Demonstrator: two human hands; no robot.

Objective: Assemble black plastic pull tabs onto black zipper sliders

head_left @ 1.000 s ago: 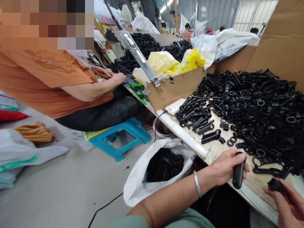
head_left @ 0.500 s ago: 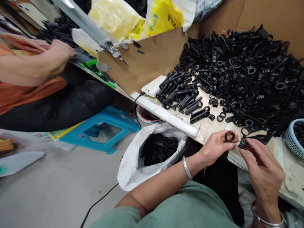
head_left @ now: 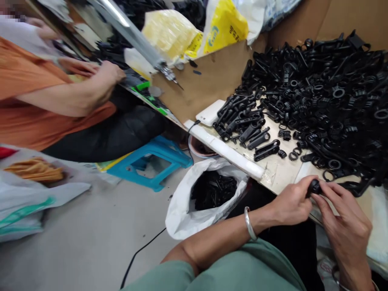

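At the front, both hands are engaged on one small black part [head_left: 314, 187], held at the near edge of the worktop [head_left: 280, 171]; contact with the surface cannot be determined. The left hand [head_left: 292, 204] is curled tight with thumb and forefinger against the part; whatever lies inside the palm is hidden. The right hand [head_left: 344, 216] pinches the opposite side between thumb and fingertips, its palm open. The part is judged light and stiff, probably moulded plastic, with smooth faces that may slip and little risk of breakage unless thin portions are forced. Recommended hold: firmly around the body with one hand, fingertips on the outer rim with the other. Below the near edge stands a white sack [head_left: 178, 216] containing black pieces. A white strip [head_left: 227, 149] runs along that edge. Beyond it, black handles [head_left: 266, 152] lie in loose order, and a large heap of black parts [head_left: 333, 105] covers the far right of the worktop, up to the cardboard at the back. A white box [head_left: 209, 113] sits by the left edge, beside the cardboard wall [head_left: 212, 81]. Above this wall a grey driver tool [head_left: 136, 40] is positioned, tip downward.
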